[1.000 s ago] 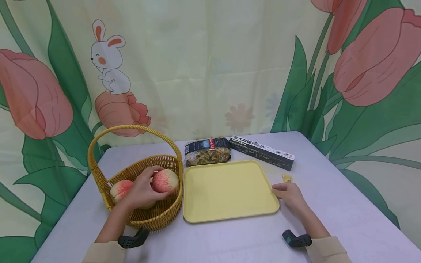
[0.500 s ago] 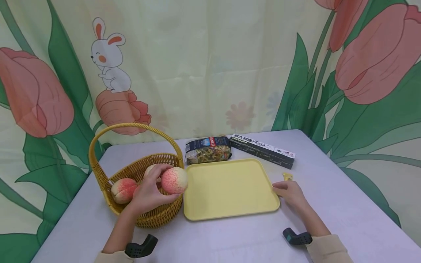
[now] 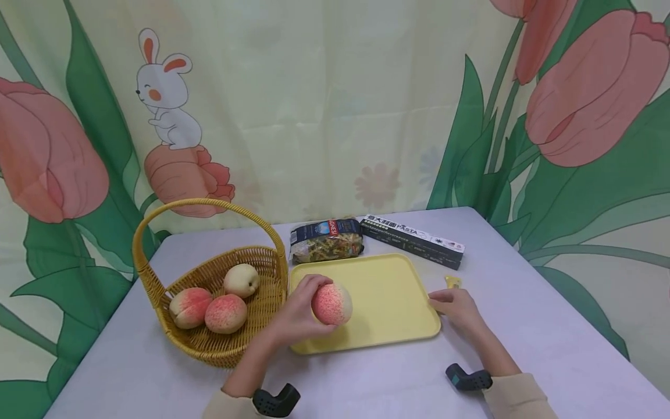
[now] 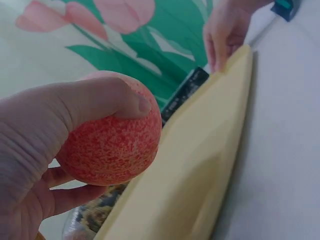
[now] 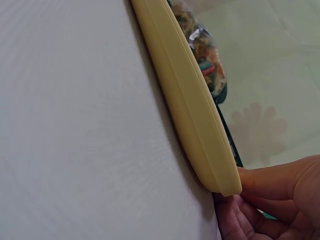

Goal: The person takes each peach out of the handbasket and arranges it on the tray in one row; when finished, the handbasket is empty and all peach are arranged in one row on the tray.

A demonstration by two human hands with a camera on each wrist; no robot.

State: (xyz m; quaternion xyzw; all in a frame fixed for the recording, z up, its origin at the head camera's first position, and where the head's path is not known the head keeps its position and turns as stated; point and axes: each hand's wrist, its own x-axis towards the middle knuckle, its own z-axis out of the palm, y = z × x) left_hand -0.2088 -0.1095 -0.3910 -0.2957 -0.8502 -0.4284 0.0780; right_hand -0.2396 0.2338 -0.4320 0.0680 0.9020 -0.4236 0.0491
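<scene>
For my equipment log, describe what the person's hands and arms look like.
The left hand and right hand are ungloved. The left sleeve and right sleeve are plain beige. Each wrist carries a bent black device; the left device shows small dark dots, and the right device has a teal patch. No cables show.

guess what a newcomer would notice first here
Most likely the peach the left hand holds over the yellow tray. Next, the wicker basket to the tray's left, with three more fruits inside. Huge pink tulips on the curtain behind also stand out.
</scene>
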